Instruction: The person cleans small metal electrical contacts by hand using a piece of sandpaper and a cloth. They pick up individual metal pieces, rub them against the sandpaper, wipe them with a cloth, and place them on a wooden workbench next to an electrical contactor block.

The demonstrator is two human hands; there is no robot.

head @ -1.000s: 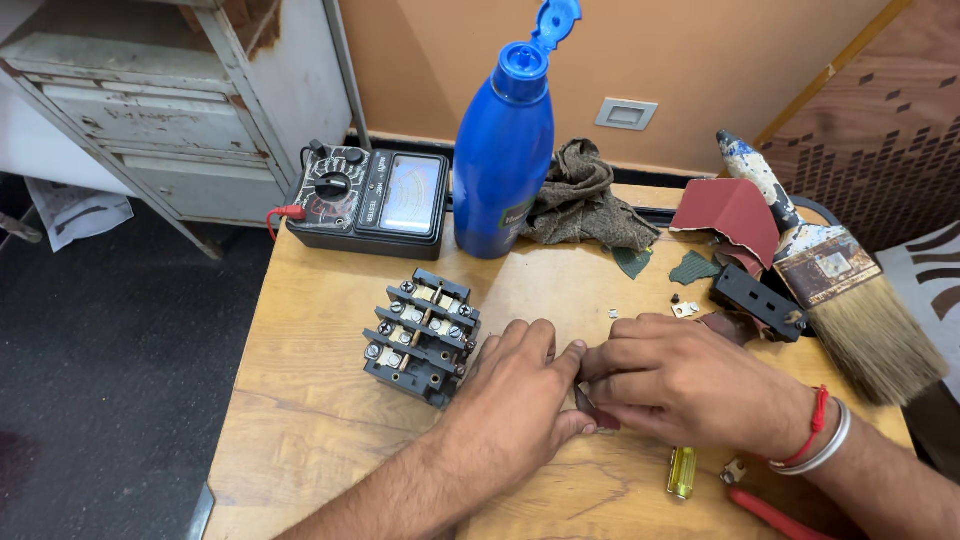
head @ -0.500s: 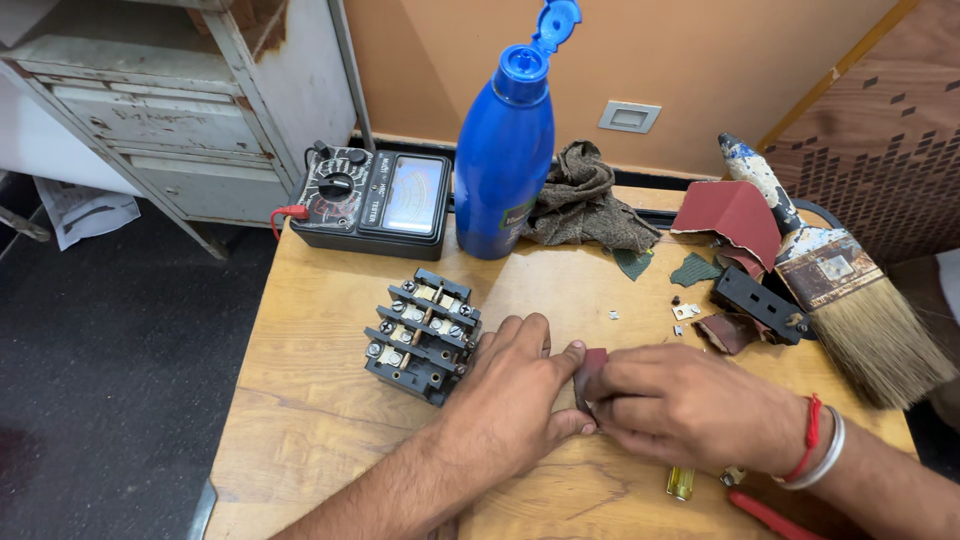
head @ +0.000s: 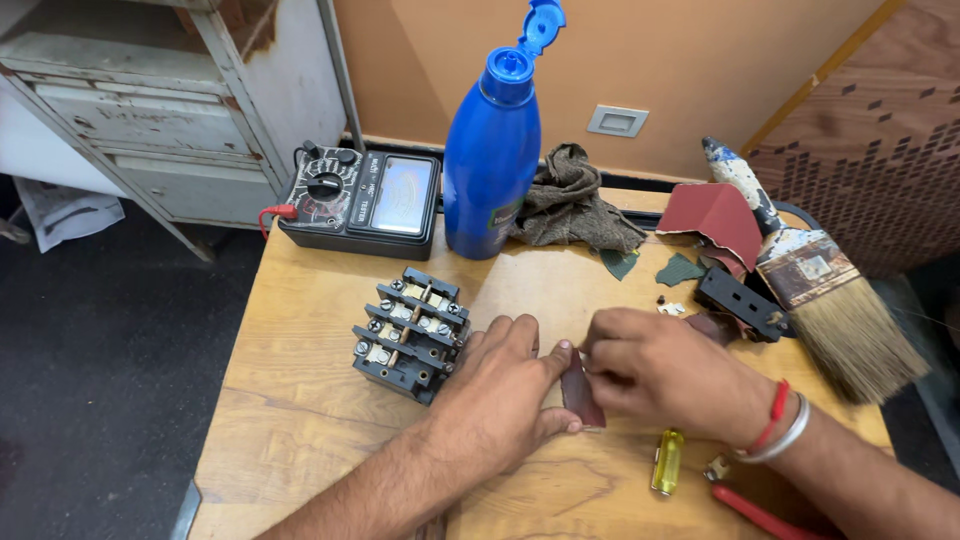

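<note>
Since a second ago the right hand (head: 665,375) has slid back along the dark red sandpaper strip (head: 580,392) it pinches, while the left hand (head: 497,392), fingers flat, still pins it to the table (head: 300,400).

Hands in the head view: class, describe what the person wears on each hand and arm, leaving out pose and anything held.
Both forearms are bare, no sleeves or gloves. The left hand wears nothing. The right hand has a red thread band and a silver bangle at the wrist.
</note>
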